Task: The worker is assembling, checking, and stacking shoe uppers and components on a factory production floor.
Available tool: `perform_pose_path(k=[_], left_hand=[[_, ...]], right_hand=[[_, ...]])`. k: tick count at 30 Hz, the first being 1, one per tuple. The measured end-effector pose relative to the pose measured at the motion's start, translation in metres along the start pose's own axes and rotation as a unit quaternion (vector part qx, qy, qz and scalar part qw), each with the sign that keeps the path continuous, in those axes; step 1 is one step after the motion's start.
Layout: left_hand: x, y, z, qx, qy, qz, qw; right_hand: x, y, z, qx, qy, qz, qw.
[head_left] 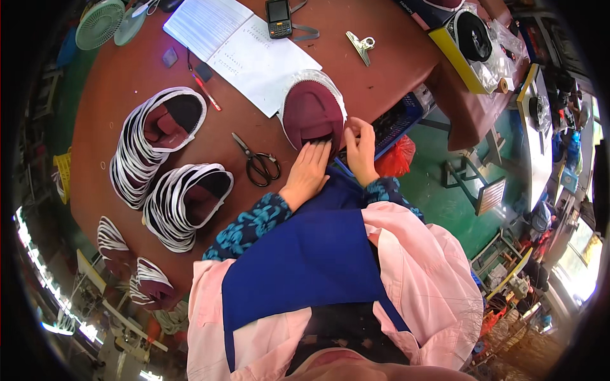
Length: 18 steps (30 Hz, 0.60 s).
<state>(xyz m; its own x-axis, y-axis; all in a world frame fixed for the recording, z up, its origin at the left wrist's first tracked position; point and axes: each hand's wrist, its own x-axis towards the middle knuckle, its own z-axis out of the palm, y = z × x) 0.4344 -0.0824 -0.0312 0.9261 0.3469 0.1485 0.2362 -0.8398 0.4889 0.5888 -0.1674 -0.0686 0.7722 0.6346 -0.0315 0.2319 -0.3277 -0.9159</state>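
A maroon shoe upper (309, 106) with a white edge lies at the table's near edge, in front of me. My left hand (306, 173) rests on its near, dark end, fingers stretched flat and side by side. At the upper's right rim is my right hand (361, 151), its fingers bent and closed on the edge; the exact grip is partly hidden. Black-handled scissors (259, 166) lie left of my left hand. Farther left are two overlapping rows of similar uppers, one row (136, 162) behind the other (184, 206).
An open notebook (238, 54), a handheld scanner (278, 18), a metal clip (361, 47) and a red pen (208, 95) lie on the brown table. Smaller stacked pieces (151, 282) sit at the near left. A blue crate (400, 124) and red bag (396, 159) are beside the table's right edge.
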Motion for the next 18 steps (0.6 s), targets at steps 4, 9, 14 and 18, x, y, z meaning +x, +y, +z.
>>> perform_pose_path(k=[4,9,14,18], left_hand=[[0.015,-0.01,0.02,-0.05,-0.16,-0.11,0.98],[0.0,0.003,-0.099,-0.724,0.074,-0.333,0.599],[-0.068,-0.039,-0.029,-0.806,0.213,-0.375,0.406],[-0.098,-0.034,-0.001,-0.771,0.26,-0.485,0.322]], right_hand=[[0.013,0.005,-0.002,0.189,-0.029,0.283,0.94],[0.005,-0.047,-0.005,0.231,-0.13,0.132,0.955],[0.004,-0.062,0.019,-0.015,-0.233,-0.207,0.95],[-0.021,-0.048,0.039,-0.04,-0.327,-0.25,0.91]])
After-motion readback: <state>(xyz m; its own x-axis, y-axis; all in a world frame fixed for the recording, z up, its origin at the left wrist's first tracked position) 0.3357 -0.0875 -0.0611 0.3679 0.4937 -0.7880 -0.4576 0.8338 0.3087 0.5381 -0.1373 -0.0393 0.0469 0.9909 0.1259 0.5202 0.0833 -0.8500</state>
